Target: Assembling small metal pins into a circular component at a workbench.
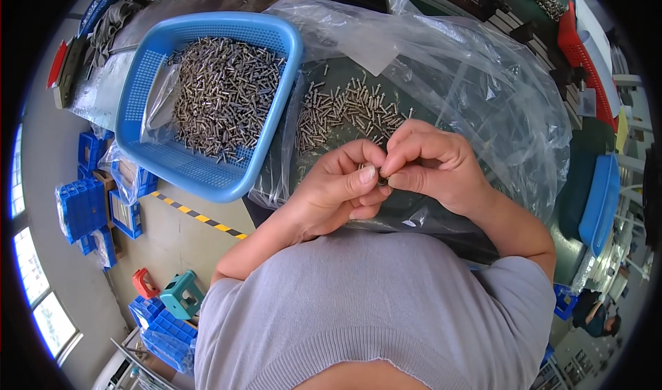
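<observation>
My left hand [343, 185] and my right hand [434, 166] meet at the near edge of the table, fingertips pinched together. Between them is a small dark metal part [382, 180], mostly covered by the fingers, so its exact kind cannot be made out. Just beyond the hands, a loose pile of small metal pins [345, 111], shaped like rivets or screws, lies spread on the plastic-covered table. To the left stands a blue plastic basket [200, 177] with perforated sides, heaped with many similar metal pins [224, 93]. A clear bag [160, 107] is tucked inside its left side.
Clear plastic sheeting [476, 80] covers much of the green table. A red basket [583, 62] and a blue tray [598, 200] line the right side. Blue crates [86, 207], a teal stool [181, 295] and a red stool [145, 282] stand on the floor at left. Another person [596, 315] is far right.
</observation>
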Tool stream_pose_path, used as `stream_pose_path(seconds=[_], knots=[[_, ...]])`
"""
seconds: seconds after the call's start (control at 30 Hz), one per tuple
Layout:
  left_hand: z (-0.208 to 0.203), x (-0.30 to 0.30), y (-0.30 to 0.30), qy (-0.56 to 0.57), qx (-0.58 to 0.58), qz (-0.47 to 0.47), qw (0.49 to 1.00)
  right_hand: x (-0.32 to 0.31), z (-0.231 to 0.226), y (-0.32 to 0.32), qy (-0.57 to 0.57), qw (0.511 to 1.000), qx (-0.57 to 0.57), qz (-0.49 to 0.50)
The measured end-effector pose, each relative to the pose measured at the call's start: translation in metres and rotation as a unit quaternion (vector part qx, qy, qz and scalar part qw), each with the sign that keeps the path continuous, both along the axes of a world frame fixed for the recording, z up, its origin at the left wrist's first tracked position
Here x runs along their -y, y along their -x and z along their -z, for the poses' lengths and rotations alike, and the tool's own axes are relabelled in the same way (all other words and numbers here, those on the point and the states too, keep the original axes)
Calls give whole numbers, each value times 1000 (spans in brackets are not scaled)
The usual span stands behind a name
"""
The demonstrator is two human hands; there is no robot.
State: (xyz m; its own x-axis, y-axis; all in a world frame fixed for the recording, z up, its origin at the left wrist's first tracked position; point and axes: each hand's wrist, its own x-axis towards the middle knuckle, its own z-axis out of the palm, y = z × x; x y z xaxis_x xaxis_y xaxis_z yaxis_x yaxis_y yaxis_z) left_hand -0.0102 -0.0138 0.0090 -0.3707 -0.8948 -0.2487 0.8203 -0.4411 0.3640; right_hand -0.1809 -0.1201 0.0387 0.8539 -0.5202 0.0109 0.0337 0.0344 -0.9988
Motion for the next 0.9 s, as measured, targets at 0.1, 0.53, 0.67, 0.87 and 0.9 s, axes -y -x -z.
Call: stream_pose_path(seconds=[0.1, 0.53, 0.67, 0.87, 0.9], knots=[[0, 0, 0, 0, -3, 2, 1000, -1, 1, 0, -11, 1000, 2, -1], [1, 0, -1, 11, 9, 17, 1000, 3, -7, -3, 108, 992, -57, -23], [-1, 0, 1, -5, 4, -4, 1000, 3, -7, -5, 218, 976, -22, 14], [4, -2, 0, 27, -4, -22, 999, 1, -8, -3, 284, 957, -1, 53], [4, -3, -1, 27, -2, -19, 999, 2, -10, -3, 251, 967, 5, 35]])
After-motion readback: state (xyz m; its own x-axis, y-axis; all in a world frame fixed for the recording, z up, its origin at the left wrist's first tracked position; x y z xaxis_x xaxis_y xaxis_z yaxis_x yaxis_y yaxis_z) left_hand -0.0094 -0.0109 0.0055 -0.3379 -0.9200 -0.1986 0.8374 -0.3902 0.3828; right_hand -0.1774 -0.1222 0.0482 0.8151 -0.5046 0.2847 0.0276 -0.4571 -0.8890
